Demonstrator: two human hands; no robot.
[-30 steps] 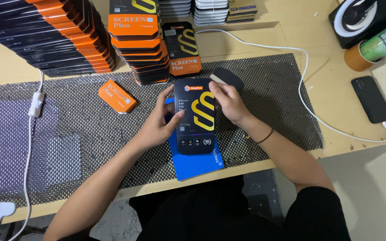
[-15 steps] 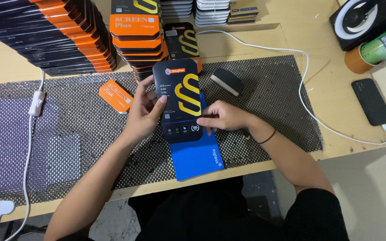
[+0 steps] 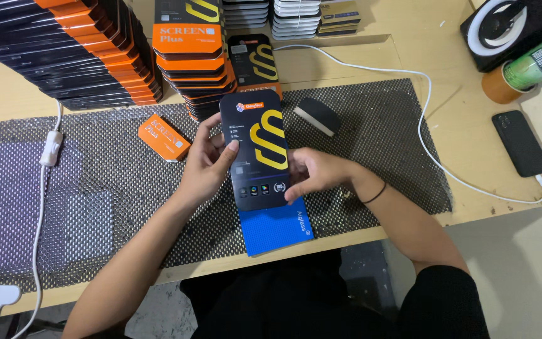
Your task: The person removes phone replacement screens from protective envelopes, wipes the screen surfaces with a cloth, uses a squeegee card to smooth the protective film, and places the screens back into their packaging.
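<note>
Black-and-yellow flat package point(image 3: 257, 150) now lifted off blue sheet point(image 3: 277, 225), tilted up; left hand point(image 3: 205, 162) fingers clasp its edge, right hand point(image 3: 313, 172) pinches lower corner.

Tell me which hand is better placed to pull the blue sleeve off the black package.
Probably the right hand: its fingers sit at the lower edge of the black flat package with a yellow curl, next to the blue textured sleeve. The left hand grips higher up its side.
</note>
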